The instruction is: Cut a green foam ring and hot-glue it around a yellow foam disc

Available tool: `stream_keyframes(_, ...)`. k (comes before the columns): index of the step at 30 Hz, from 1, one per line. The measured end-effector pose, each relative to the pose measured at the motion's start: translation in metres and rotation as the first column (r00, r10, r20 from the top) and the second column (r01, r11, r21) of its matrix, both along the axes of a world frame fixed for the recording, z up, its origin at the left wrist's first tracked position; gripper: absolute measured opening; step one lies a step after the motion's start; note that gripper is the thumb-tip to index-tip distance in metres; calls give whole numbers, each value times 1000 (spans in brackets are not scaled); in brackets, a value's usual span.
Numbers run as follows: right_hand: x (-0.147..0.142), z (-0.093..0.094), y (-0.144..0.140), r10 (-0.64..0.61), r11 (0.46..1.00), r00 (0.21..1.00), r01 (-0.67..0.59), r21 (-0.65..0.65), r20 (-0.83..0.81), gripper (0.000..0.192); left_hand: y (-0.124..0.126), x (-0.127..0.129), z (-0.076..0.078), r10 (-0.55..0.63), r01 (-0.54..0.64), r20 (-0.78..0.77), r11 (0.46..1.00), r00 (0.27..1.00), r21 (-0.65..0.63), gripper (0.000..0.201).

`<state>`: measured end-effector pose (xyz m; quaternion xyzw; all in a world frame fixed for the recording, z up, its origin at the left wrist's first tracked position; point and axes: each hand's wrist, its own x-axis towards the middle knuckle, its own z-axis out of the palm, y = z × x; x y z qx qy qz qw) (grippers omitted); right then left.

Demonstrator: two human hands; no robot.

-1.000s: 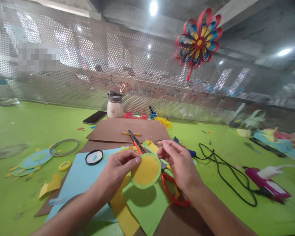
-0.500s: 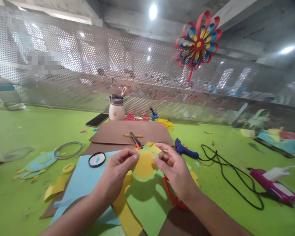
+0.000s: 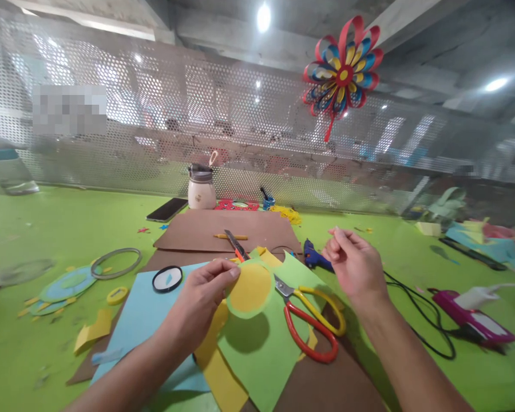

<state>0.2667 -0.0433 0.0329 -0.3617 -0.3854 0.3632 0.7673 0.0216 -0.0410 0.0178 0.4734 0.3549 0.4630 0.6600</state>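
Note:
Between the thumb and fingers of my left hand [image 3: 206, 294] is the edge of a yellow paper disc with a green border [image 3: 249, 288]. It hovers over a green paper sheet [image 3: 261, 366] and casts a shadow on it. Scissors with one red and one yellow handle [image 3: 311, 320] lie to the disc's right, on the green sheet. My right hand [image 3: 356, 266] is raised beyond the scissors, apart from the disc, its fingers curled into a pinch; whatever may be in them is hidden. Behind that hand, a blue glue gun [image 3: 315, 256] is partly covered.
Brown cardboard [image 3: 232, 226] bears a box cutter [image 3: 237, 246] and a pencil [image 3: 230, 236]. On the left are light blue paper [image 3: 141, 320], a black ring [image 3: 167, 279], a grey ring [image 3: 115, 264] and a tape roll [image 3: 117, 295]. A black cord runs to a pink power strip [image 3: 472, 315].
My right hand has let go of the disc and moved right and up, its fingers curling closed. The scissors are now uncovered. My left hand keeps the disc in nearly the same place.

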Motion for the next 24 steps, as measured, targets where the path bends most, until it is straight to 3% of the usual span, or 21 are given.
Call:
stream_keyframes(6,-16,-7,-3,144,988,989,-142,-58,39,39,-1,-1,6,27,-27,-31,1000,999,9,11)
stream_keyframes(8,-24,-12,-4,171,983,982,-164,-88,75,39,-1,-1,5,20,-20,-38,1000,999,21,12)
stream_keyframes(12,-41,-19,-8,275,953,948,-247,-175,162,19,-1,-1,3,-5,6,-40,1000,999,27,13)
stream_keyframes(18,-71,-20,-26,457,883,857,-405,-236,239,41,-2,1,1,-23,24,-29,999,999,26,14)
stream_keyframes(24,-76,-23,-34,390,917,872,-337,-215,296,39,-5,2,-2,-36,37,-35,999,999,18,13)
